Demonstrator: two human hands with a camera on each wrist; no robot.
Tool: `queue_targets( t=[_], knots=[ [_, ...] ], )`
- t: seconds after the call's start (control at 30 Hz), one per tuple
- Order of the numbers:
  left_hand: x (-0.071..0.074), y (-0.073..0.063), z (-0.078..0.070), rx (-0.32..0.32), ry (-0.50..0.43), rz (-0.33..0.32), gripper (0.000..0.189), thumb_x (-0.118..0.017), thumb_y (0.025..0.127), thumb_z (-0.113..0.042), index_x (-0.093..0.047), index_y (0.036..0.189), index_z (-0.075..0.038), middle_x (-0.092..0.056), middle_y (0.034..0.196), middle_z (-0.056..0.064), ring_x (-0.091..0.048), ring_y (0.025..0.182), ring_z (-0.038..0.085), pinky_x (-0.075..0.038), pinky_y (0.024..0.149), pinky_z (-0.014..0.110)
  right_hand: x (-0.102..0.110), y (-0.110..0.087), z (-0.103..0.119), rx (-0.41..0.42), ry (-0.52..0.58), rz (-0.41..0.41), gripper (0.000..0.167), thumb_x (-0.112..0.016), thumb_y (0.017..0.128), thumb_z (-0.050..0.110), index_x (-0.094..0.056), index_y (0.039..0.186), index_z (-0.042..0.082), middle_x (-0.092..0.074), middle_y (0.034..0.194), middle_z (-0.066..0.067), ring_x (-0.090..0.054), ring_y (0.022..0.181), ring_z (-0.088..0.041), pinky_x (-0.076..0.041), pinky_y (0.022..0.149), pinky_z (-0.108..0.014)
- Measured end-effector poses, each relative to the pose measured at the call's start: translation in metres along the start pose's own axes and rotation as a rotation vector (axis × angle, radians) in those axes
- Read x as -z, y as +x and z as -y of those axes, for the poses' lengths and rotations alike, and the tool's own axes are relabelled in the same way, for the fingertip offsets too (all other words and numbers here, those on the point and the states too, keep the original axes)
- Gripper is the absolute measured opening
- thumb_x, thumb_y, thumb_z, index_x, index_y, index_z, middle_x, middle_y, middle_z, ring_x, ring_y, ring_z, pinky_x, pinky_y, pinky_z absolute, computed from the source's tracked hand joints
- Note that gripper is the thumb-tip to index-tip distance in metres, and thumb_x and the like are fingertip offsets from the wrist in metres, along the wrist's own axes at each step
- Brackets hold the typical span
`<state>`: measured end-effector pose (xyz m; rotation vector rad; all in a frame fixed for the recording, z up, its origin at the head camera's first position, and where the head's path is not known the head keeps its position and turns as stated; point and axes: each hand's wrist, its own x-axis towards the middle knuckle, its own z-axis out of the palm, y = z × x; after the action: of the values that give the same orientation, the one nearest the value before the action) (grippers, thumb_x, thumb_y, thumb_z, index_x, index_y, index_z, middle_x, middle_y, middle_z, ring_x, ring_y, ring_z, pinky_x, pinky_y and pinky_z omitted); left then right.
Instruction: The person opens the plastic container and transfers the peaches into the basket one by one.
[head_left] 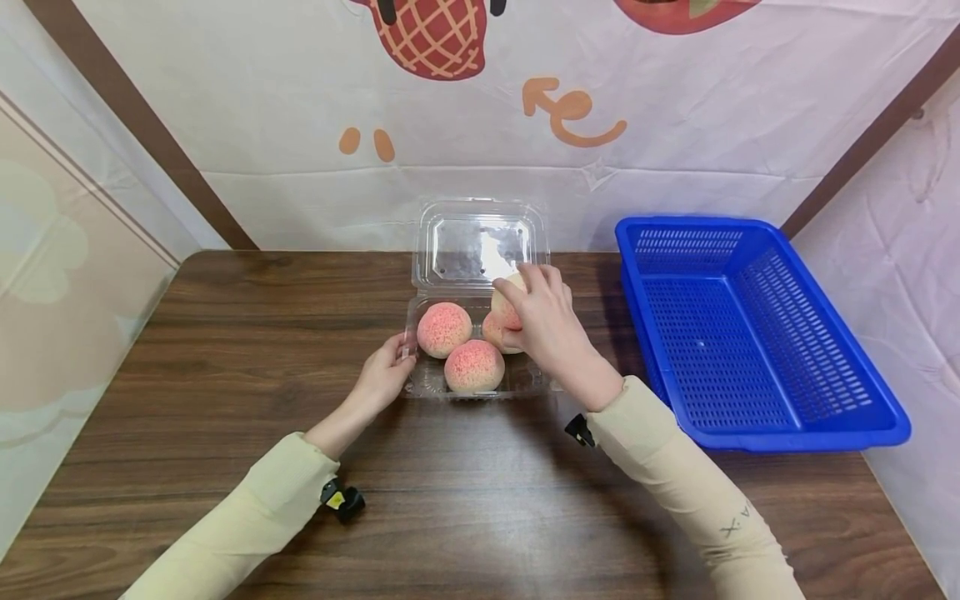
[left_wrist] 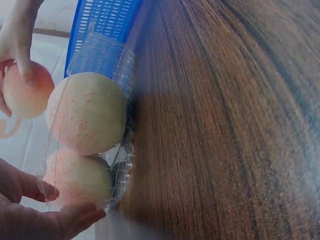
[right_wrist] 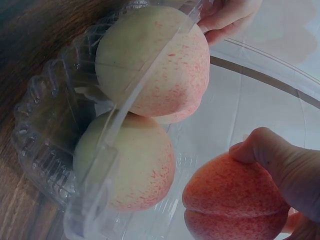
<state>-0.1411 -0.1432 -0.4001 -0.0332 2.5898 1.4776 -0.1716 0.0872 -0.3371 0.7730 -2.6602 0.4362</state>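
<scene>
A clear plastic clamshell container point(head_left: 525, 383) lies on the table, its lid point(head_left: 468, 242) raised at the back. Inside it sit a pink-and-cream peach point(head_left: 444, 330) at the left, another peach point(head_left: 474, 367) in front, and a third peach point(head_left: 497, 336) at the right, partly hidden by my right hand point(head_left: 546, 321). That hand grips a fourth peach point(right_wrist: 235, 200) above the container, thumb on its upper side. My left hand point(head_left: 382, 373) holds the container's left wall between thumb and fingers; in the left wrist view its fingertips point(left_wrist: 80, 215) lie against the plastic.
To the right stands a blue slotted plastic basket point(head_left: 720, 358), close beside my right forearm. A printed cloth wall point(head_left: 300, 200) rises directly behind the wooden table point(head_left: 247, 350).
</scene>
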Motion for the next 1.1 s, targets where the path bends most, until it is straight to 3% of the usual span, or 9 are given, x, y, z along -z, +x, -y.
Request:
queue_targets(
  t=[0.37,0.67,1.1],
  knots=[
    [-0.001,0.002,0.005,-0.036,-0.003,-0.005,0.04,-0.042,0.089,0.0,-0.037,0.125,0.017,-0.05,0.121,0.031,-0.049,0.113,0.035,-0.04,0.097,0.042,0.004,0.008,-0.002,0.013,-0.026,0.015,0.062,-0.083,0.062,0.024,-0.058,0.117,0.011,-0.043,0.127,-0.021,-0.037,0.111,-0.038,-0.041,0.083,-0.052],
    [-0.001,0.001,0.004,-0.031,-0.008,-0.001,0.041,-0.041,0.089,0.001,-0.036,0.126,0.018,-0.05,0.121,0.032,-0.048,0.114,0.036,-0.04,0.097,0.042,0.008,0.016,-0.004,0.032,-0.05,-0.005,0.06,-0.082,0.063,0.019,-0.057,0.117,0.011,-0.044,0.123,-0.022,-0.037,0.11,-0.039,-0.04,0.082,-0.052],
    [-0.001,0.0,0.002,-0.032,-0.009,-0.011,0.039,-0.042,0.089,0.002,-0.038,0.125,0.017,-0.05,0.121,0.032,-0.049,0.113,0.036,-0.04,0.097,0.042,0.014,0.022,-0.009,0.036,-0.123,0.025,0.063,-0.084,0.062,0.024,-0.057,0.117,0.009,-0.044,0.122,-0.024,-0.037,0.112,-0.042,-0.04,0.085,-0.054]
  ],
)
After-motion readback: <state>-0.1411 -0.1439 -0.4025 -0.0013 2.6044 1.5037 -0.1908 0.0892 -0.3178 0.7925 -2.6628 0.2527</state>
